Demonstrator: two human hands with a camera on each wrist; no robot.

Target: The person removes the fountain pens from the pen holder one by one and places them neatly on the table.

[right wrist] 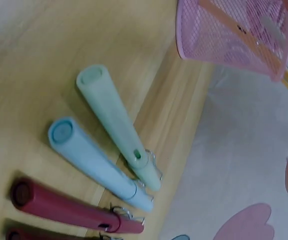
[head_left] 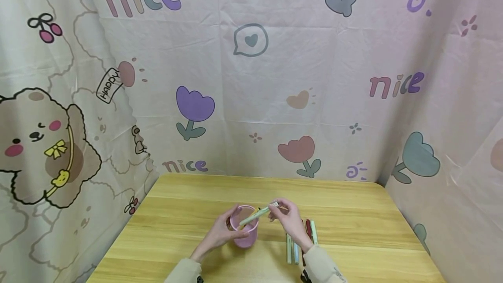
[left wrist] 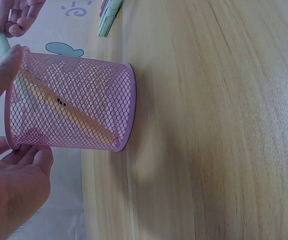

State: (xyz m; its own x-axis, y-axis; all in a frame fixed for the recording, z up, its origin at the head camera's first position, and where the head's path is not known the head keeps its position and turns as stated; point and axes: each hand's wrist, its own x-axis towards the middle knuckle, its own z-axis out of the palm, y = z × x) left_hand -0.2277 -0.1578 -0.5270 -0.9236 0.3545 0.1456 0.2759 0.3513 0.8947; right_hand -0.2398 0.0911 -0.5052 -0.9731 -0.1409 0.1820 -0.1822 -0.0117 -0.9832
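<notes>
A pink mesh pen holder [head_left: 246,242] stands on the table, and my left hand [head_left: 220,233] grips it around the rim, thumb on the near side. Inside leans a yellow-orange pen [left wrist: 66,106], slanting from the base to the rim. Between thumb and fingers, my right hand [head_left: 289,221] pinches a light green pen [head_left: 257,215] near one end. That pen tilts down to the left, its lower end within the holder's mouth. Below the right wrist lie several more pens, among them a pale green pen [right wrist: 111,112], a light blue pen [right wrist: 93,165] and a dark red pen [right wrist: 68,209].
The wooden table [head_left: 188,195] reaches back to a printed cloth [head_left: 259,77] that hangs behind it and along both sides. At the right end of the pen row lies another light green pen [head_left: 314,231], partly hidden by the right sleeve [head_left: 322,265].
</notes>
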